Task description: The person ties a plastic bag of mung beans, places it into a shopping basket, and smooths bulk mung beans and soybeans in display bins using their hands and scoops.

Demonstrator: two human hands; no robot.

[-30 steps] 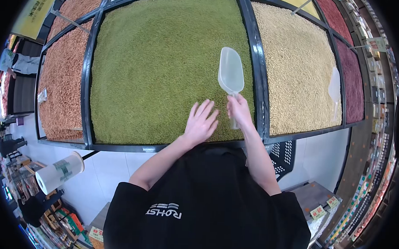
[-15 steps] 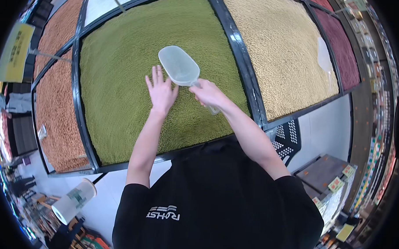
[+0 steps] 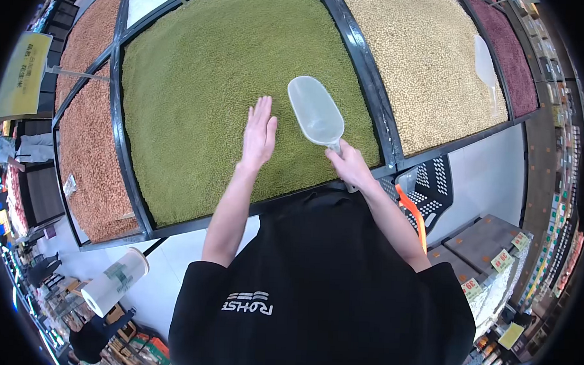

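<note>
My right hand (image 3: pixel 350 164) grips the handle of a translucent plastic scoop (image 3: pixel 316 111), whose bowl lies over the right part of the green mung beans (image 3: pixel 192 102). No beans show in the scoop. To its left, my left hand (image 3: pixel 260 135) is stretched out, fingers straight and side by side, holding nothing. It is over the beans near the middle of the bin; whether it touches them I cannot tell.
Black dividers (image 3: pixel 367 69) separate the bins. Pale yellow beans (image 3: pixel 424 78) with a second scoop (image 3: pixel 484 60) lie to the right, reddish peanuts (image 3: pixel 90 156) to the left. A bag roll (image 3: pixel 115 282) stands lower left, a black perforated basket (image 3: pixel 433 187) at the right.
The scoop and my right hand have moved right and toward my body. My left hand has shifted right, and its spread fingers have come together. An orange strip now shows beside my right forearm.
</note>
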